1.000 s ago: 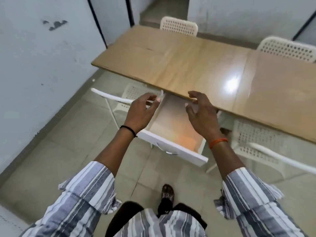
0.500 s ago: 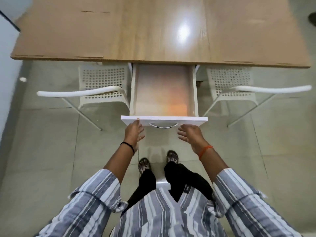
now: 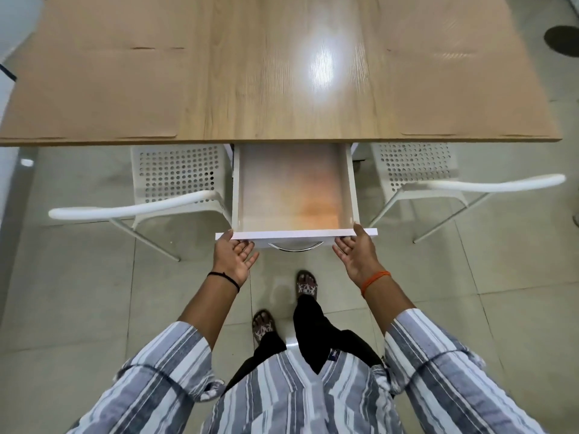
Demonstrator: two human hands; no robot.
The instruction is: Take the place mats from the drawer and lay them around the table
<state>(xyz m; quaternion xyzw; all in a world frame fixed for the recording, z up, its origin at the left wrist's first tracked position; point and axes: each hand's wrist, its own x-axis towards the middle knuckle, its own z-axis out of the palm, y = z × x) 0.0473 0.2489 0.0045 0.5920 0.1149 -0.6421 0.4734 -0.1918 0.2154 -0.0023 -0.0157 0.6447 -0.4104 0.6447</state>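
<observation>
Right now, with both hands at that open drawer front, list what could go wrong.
1. The drawer is pulled far out and its visible part looks bare; no mats can be seen, so the search may stall.
2. The left hand and right hand sit at the front panel's corners; pulling further might drop the drawer.
3. The white chairs flank it closely; a swing sideways could knock them.

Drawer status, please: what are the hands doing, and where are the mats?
Left hand and right hand open, at the drawer front's corners. Drawer pulled out, looks bare. Mats seem already laid on table. Nothing in the way.
</observation>
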